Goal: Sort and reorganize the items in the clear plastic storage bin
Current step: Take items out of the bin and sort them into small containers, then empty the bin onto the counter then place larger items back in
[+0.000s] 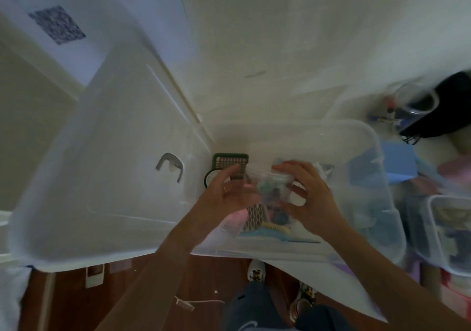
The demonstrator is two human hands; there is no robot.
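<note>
A large clear plastic storage bin stands on the white table in front of me. Above its middle, my left hand and my right hand together hold a small clear container with small coloured bits inside; fingers of both hands curl around its sides. Below it in the bin lie a white lattice-patterned item, a blue flat item and a green grid-topped box at the back left. Folded blue cloth lies at the bin's right end. The image is blurred.
The bin's translucent lid lies to the left on the table. Right of the bin are a blue sheet, a smaller clear box, a clear jar and a black object. My legs and shoes show over the wooden floor below.
</note>
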